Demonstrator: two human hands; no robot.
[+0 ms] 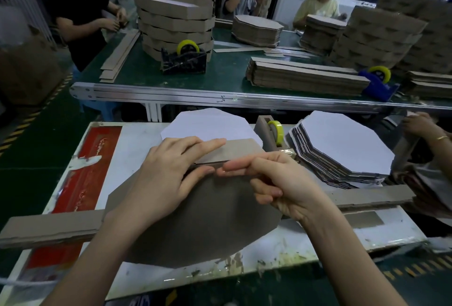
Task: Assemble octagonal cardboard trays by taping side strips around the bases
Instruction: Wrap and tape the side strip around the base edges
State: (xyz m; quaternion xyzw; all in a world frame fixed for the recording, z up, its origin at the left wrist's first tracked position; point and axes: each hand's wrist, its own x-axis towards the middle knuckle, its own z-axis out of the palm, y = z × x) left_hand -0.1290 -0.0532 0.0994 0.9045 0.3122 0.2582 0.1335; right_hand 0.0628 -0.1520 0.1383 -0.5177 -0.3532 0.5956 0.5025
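A grey-brown octagonal base (195, 222) lies flat on the white worktable (137, 134). A long cardboard side strip (49, 229) runs across the table from the left edge to the right. One section of it (239, 147) stands along the base's far edge. My left hand (168, 173) lies with straight fingers on that section, its thumb on the seam between strip and base. My right hand (271, 178) presses two straight fingers on the same seam, tip to tip with the left thumb; its other fingers are curled. Any tape under the fingers is hidden.
A white octagon (208, 122) lies behind the strip. A dispenser with yellow tape (275, 132) and a stack of white-faced bases (342, 144) stand at right. Another person's hand (420, 125) is far right. The green conveyor (220, 73) carries finished trays (173, 19), strip piles and two dispensers.
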